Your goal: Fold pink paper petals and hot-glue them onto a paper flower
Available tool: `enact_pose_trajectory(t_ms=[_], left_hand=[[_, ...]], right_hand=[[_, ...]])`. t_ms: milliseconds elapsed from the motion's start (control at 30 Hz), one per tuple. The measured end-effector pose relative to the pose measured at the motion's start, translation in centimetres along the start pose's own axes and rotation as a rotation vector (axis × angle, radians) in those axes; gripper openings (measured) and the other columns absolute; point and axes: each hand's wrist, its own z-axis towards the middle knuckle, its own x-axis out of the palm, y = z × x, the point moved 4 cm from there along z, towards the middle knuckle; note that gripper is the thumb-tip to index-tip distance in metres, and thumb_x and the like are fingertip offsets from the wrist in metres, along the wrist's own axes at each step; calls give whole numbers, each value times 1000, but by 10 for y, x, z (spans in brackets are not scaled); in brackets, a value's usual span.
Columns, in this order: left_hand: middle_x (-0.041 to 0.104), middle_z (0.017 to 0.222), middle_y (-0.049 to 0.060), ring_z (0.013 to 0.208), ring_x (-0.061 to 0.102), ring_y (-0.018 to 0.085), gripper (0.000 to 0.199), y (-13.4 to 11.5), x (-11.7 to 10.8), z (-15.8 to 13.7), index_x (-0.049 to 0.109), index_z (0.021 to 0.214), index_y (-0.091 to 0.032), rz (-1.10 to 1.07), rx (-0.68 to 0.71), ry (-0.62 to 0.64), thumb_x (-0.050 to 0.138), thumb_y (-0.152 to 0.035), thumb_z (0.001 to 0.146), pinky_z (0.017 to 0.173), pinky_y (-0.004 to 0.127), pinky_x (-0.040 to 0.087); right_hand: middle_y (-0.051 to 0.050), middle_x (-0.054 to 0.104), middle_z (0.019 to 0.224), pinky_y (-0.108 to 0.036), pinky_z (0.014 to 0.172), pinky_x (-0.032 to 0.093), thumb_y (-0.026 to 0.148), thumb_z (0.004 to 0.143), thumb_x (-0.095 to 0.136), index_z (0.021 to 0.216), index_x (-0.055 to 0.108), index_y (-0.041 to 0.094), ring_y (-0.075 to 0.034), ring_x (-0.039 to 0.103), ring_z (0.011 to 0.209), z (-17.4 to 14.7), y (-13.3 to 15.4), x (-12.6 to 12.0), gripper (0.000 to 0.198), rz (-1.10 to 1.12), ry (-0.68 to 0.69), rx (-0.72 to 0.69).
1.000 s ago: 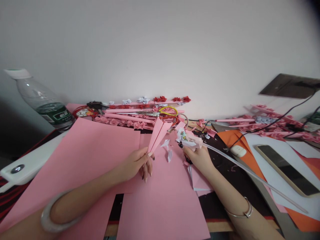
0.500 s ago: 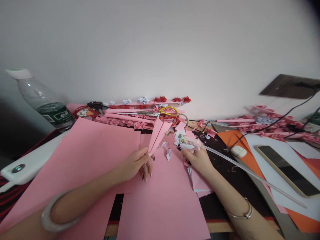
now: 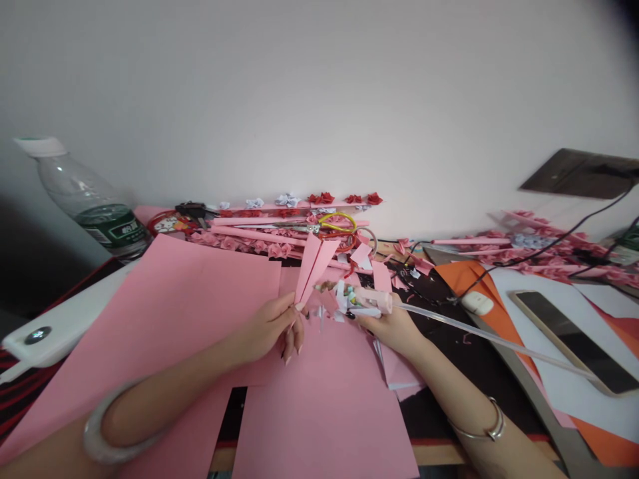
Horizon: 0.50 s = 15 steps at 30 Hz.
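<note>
My left hand (image 3: 279, 322) pinches the lower end of a folded pink paper piece (image 3: 310, 269), which flares upward in a narrow V. My right hand (image 3: 397, 327) is closed round a small pale pink glue gun (image 3: 377, 301). A long clear glue stick (image 3: 449, 321) runs out of the gun's back toward the right. The gun's front points left, close to the folded paper; whether its tip touches the paper I cannot tell. White paper scraps and greenish bits cover part of the gun. Large pink sheets (image 3: 324, 412) lie beneath both hands.
Scissors (image 3: 337, 224) with yellow handles lie at the back among paper flowers (image 3: 279, 249). A water bottle (image 3: 107, 213) and a white device (image 3: 60, 332) stand left. On the right are a phone (image 3: 574, 339), a white case (image 3: 478, 303), orange paper (image 3: 464, 276) and black cables.
My right hand has moved the glue gun left, nearer to the folded paper, and the glue stick has shifted with it. My left hand has stayed almost still.
</note>
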Motion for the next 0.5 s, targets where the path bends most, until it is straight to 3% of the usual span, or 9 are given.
enact_pose_trajectory(t_ms=[233, 500], left_hand=[[60, 58, -1, 35, 52, 9, 26, -5, 3, -1, 37, 78, -19, -12, 8, 43, 32, -39, 95, 35, 18, 37], [61, 58, -1, 35, 51, 9, 24, -9, 6, -4, 35, 78, -19, -19, 14, 59, 31, -35, 95, 36, 19, 38]], right_hand=[[0, 58, 66, -24, 60, 42, 25, 75, 53, 72, 62, 19, -13, 49, 58, 1, 5, 2, 11, 14, 28, 23], [3, 50, 53, -21, 47, 36, 24, 74, 51, 63, 50, 19, -11, 44, 49, -3, -15, -1, 12, 51, -174, 162]])
